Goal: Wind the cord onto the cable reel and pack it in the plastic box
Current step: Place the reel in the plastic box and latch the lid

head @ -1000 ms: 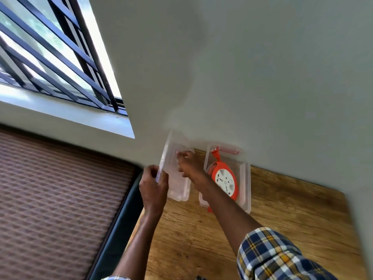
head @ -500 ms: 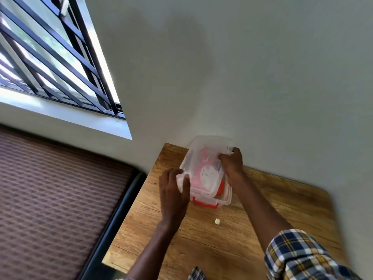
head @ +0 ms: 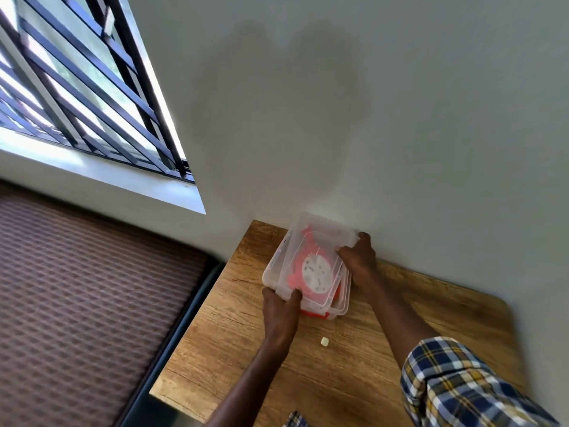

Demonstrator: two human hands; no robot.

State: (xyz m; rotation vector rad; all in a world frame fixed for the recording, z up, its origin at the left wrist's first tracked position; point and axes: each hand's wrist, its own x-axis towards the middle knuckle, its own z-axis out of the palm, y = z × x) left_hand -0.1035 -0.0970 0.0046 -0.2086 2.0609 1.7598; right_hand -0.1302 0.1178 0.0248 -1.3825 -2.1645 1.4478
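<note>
Step in hand: lid closing, judged last of task. Cable reel (head: 311,269) inside plastic box (head: 338,309), cord not separately visible. Clear lid (head: 317,241) over box, near-right edge not seated. Left hand (head: 281,309) grips lid near corner, thumb on top. Right hand (head: 358,255) grips lid far-right edge. Next move calls for even downward press. Small pale scrap (head: 324,341) on worktop (head: 400,334) near box, no obstruction. Wall just behind box.

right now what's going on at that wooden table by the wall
A person is fitting the clear lid onto a plastic box on the wooden table. The left hand grips the lid's near corner, the right hand its far edge. The orange cable reel lies inside, visible through the lid. A small pale bit lies nearby.
</note>
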